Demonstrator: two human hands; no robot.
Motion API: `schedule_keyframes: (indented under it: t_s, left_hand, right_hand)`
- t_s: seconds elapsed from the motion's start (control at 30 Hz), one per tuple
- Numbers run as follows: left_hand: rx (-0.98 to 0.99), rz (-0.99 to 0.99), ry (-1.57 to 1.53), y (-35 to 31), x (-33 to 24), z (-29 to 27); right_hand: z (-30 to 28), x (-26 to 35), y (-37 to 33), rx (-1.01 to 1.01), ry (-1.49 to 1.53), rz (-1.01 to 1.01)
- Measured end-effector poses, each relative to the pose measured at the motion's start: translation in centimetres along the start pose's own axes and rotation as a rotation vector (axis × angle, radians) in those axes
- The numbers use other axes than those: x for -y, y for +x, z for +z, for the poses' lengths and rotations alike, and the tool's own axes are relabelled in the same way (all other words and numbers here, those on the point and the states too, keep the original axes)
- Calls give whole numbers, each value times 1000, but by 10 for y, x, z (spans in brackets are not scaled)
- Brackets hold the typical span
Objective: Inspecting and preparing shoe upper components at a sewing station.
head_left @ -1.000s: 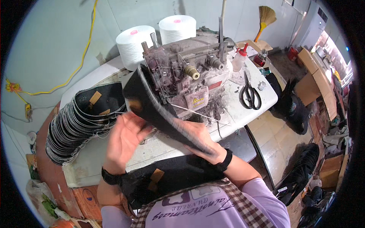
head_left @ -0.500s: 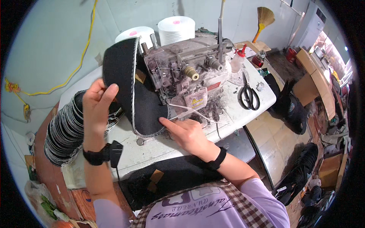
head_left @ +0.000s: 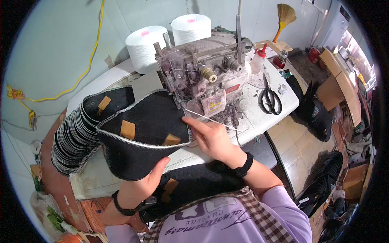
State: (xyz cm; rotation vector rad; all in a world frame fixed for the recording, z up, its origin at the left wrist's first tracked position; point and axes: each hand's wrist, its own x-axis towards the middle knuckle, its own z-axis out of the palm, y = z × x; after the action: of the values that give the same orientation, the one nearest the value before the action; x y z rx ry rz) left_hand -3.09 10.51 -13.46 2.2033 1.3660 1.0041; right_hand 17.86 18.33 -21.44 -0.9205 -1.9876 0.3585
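Observation:
A black fabric piece [head_left: 150, 109] with white overcast stitching along its edge lies across the white table, its inner edge against the overlock sewing machine [head_left: 200, 60]. Two tan patches stick to its upper face, and its near part folds downward. My left hand [head_left: 142, 188] is closed on that near part, thumb on top and fingers hidden beneath. Beside the machine's sewing foot, my right hand [head_left: 216, 139] is closed at the piece's right edge, index finger stretched along it and the other fingers curled. White thread [head_left: 210, 120] runs from the foot past this hand.
To the left curves a tall stack of white-edged black pieces [head_left: 73, 139]. Behind the machine stand two white thread cones [head_left: 144, 48]. Black-handled scissors [head_left: 267, 86] and a red-capped bottle [head_left: 257, 62] sit on the right. More black fabric [head_left: 202, 178] lies below the table's near edge.
My left hand has come down and toward me, swinging the raised part of the fabric piece down, so its patched face now shows. My right hand stays by the sewing foot.

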Motion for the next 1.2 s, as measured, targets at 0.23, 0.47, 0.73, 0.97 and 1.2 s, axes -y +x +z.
schedule_keyframes:
  t_s: [0.23, 0.47, 0.73, 0.97, 1.2]
  left_hand:
    - [-273, 103, 146, 39, 51, 29]
    - [-470, -270, 715, 82, 95, -13]
    - [-81, 235, 904, 112, 119, -29]
    - [214, -253, 1065, 52, 154, -54]
    - [-193, 65, -341, 9, 56, 11]
  right_hand:
    - [17, 28, -49, 348, -67, -123]
    - [25, 9, -61, 372, -110, -155]
    - [-3, -12, -29, 342, 1, -43]
    - [-44, -27, -8, -33, 262, 191]
    - [-38, 0, 17, 185, 1036, 694]
